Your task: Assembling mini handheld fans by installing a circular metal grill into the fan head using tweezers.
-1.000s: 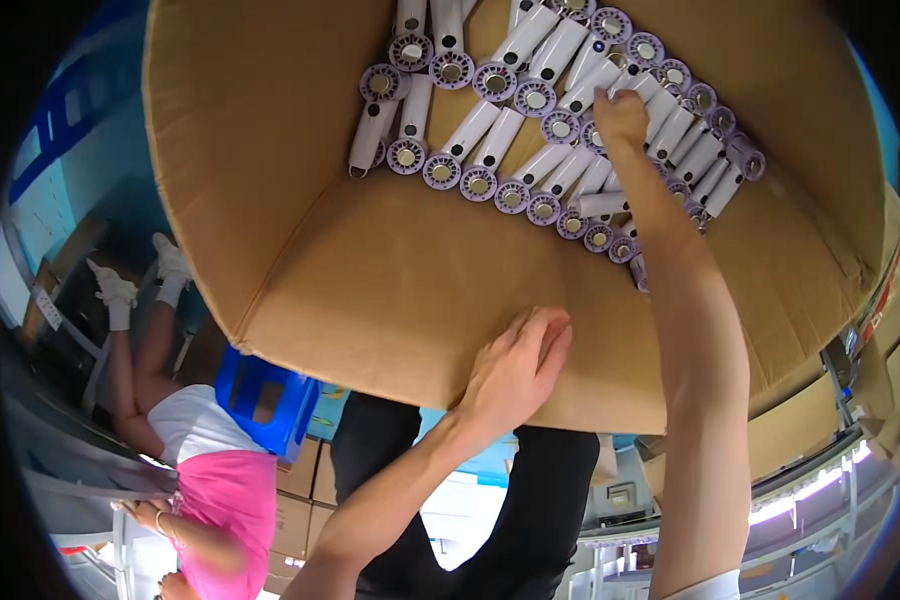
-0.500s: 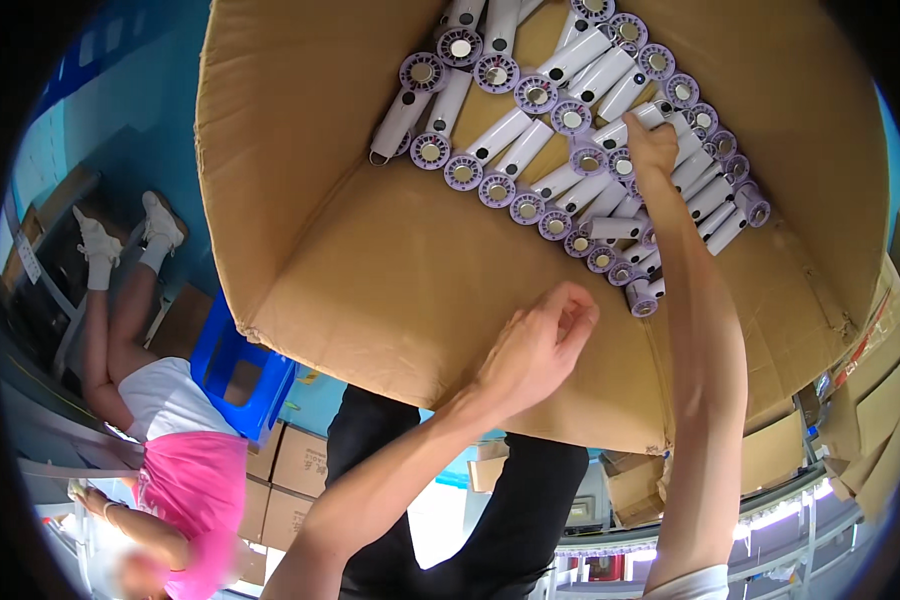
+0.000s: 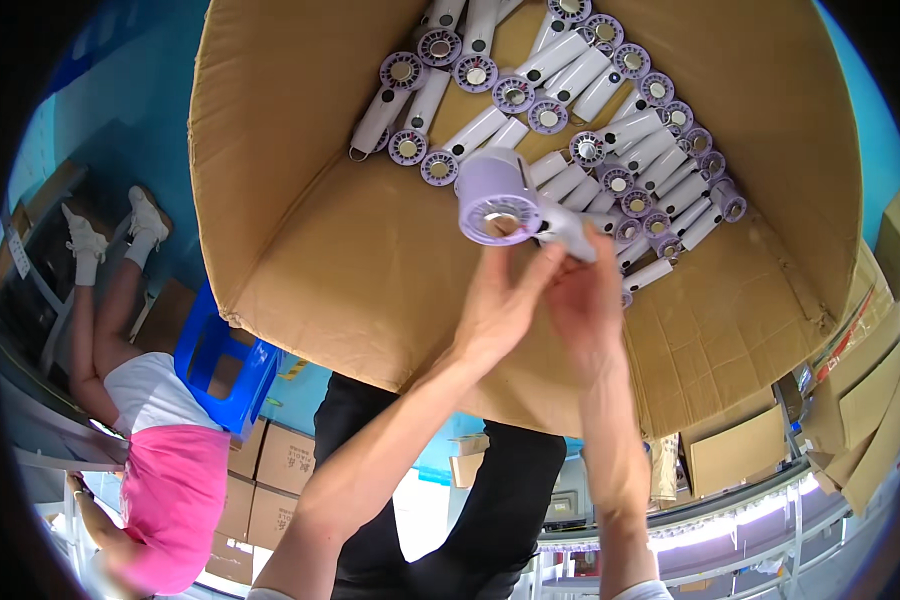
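Observation:
Above the near part of a big open cardboard box [image 3: 310, 260], my two hands hold a handheld fan [image 3: 495, 190] with a lavender round head and a white handle. My right hand [image 3: 585, 300], somewhat blurred, is closed around the handle's lower end. Beneath the fan, my left hand [image 3: 500, 305] has its thumb at the handle and its fingers up by the head. Many similar fans lie in rows inside the box, heads and handles packed close; one white-handled fan [image 3: 650, 274] lies at the near end of the rows.
The near box wall and its edge lie below my hands. On the left, a person in a pink top [image 3: 175, 490] is close to a blue plastic stool [image 3: 225, 365]. Brown cartons [image 3: 285, 460] are stacked behind it. Flattened cardboard [image 3: 870, 400] and metal racking [image 3: 770, 540] are at the right.
My right hand has lifted a fan out of the rows and brought it nearer and left. My left hand has moved slightly up and left, meeting the fan. The view has shifted a little.

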